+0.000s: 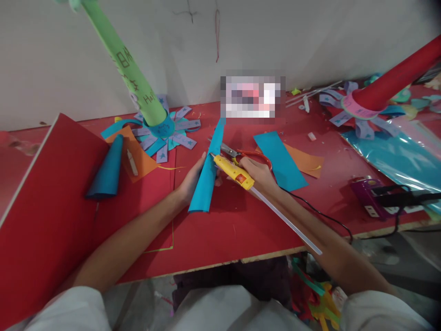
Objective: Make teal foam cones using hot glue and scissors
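Note:
My left hand [195, 179] is closed round a rolled blue paper cone [204, 186], its narrow end pointing away from me. My right hand [257, 172] grips a yellow hot glue gun [234, 172], with a long clear glue stick [287, 220] sticking out of its back. The gun's nozzle meets the cone's side near the middle; whether glue is coming out I cannot tell. Red-handled scissors [253, 155] lie just beyond my right hand. Right of them, a flat blue paper piece [280, 161] partly covers orange paper [305, 161].
Another blue cone [107, 172] stands at left by orange paper [141, 158] and a large red board [51, 197]. A green paper tube [126, 64] and a red tube [396, 73] rise behind. The gun's black cord [320, 211] runs toward a purple power strip [370, 197].

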The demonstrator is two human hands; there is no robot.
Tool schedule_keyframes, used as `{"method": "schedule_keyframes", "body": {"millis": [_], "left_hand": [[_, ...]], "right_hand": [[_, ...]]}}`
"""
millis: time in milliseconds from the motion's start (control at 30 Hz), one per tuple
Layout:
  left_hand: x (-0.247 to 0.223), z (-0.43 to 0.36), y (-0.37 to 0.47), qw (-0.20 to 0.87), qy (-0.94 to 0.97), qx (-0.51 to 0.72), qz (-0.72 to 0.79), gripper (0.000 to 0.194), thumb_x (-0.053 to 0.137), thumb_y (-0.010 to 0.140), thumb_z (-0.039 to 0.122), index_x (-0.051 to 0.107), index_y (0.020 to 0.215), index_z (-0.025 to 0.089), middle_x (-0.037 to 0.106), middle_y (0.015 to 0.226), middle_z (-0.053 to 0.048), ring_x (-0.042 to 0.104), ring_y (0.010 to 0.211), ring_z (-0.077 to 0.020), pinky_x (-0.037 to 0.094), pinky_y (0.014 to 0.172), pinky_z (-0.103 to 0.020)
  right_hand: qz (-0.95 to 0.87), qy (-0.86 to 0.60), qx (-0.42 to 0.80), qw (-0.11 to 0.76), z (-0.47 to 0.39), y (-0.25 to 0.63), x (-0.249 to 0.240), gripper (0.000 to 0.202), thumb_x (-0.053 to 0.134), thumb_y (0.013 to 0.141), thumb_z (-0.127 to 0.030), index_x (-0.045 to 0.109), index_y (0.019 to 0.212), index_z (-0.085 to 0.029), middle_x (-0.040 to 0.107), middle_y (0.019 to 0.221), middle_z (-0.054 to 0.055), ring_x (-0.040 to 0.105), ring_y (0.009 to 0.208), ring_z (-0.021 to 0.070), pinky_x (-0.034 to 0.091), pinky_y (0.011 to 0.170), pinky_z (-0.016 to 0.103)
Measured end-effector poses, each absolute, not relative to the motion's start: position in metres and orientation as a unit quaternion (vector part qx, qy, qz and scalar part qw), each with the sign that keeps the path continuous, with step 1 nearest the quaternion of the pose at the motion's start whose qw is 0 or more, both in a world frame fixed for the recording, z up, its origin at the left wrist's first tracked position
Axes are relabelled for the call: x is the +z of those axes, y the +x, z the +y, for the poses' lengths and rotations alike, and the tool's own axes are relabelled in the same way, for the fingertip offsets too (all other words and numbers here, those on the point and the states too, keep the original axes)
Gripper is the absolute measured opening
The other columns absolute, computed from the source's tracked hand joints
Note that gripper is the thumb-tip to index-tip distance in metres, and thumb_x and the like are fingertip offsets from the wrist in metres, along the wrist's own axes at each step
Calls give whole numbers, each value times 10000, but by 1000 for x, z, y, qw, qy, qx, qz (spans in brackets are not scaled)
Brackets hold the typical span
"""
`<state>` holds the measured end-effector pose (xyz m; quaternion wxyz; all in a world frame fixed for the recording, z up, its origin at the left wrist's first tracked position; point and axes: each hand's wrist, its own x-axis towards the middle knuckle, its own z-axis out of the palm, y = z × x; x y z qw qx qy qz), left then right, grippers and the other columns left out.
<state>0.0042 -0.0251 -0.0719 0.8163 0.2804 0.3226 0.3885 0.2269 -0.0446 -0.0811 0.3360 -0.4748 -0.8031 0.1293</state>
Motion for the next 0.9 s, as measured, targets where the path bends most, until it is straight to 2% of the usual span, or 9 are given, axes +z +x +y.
{"method": "schedule_keyframes", "body": {"millis": [100, 200, 333, 467, 600, 767, 900], "left_hand": [[-71, -23, 4, 817, 261, 391, 334, 576, 538, 1013, 689, 705, 953, 141, 680, 707, -65, 649, 544, -190, 531, 548, -309], [-72, -22, 1, 823, 256, 377, 339, 618, 507, 1015, 717, 722, 1020, 138, 719, 762, -85, 688, 604, -209, 554, 604, -322], [-75, -19, -5, 837, 267, 357, 317, 711, 398, 1035, 748, 725, 927, 126, 710, 737, -107, 685, 650, -214, 559, 671, -325], [-73, -19, -6, 840, 208, 379, 328, 658, 287, 1107, 593, 728, 941, 133, 734, 794, -113, 699, 695, -219, 592, 744, -356], [-64, -21, -5, 830, 153, 396, 362, 522, 341, 1121, 449, 741, 1030, 127, 751, 818, -94, 713, 698, -210, 624, 850, -398], [-69, -17, -6, 825, 130, 387, 391, 429, 470, 1096, 464, 758, 1116, 146, 780, 866, -95, 761, 702, -209, 651, 817, -369], [-76, -15, -5, 826, 126, 405, 371, 457, 460, 1098, 499, 759, 1064, 155, 785, 862, -93, 775, 720, -210, 664, 828, -369]], "right_hand": [[-810, -465, 132, 332, -45, 228, -77, 123, 623, 1014, -330, 595, 958, -225, 715, 896, 43, 658, 764, 179, 364, 622, 282], [-813, -461, 135, 329, -45, 228, -74, 102, 635, 1018, -318, 612, 993, -221, 732, 931, 49, 680, 787, 188, 377, 631, 284], [-811, -456, 140, 339, -44, 230, -76, 124, 651, 1022, -332, 612, 973, -224, 727, 917, 43, 672, 763, 186, 386, 635, 281], [-810, -453, 142, 344, -43, 231, -80, 141, 653, 1030, -349, 616, 976, -224, 724, 908, 38, 654, 734, 176, 391, 636, 282], [-808, -459, 135, 344, -43, 231, -81, 139, 658, 1025, -355, 626, 989, -225, 731, 912, 39, 661, 736, 178, 398, 634, 285], [-807, -462, 116, 348, -43, 231, -78, 158, 659, 1020, -381, 646, 994, -226, 738, 907, 41, 668, 733, 179, 407, 629, 283], [-814, -449, 107, 353, -42, 232, -79, 132, 637, 1025, -349, 639, 993, -221, 746, 913, 45, 674, 736, 173, 411, 623, 280]]}}
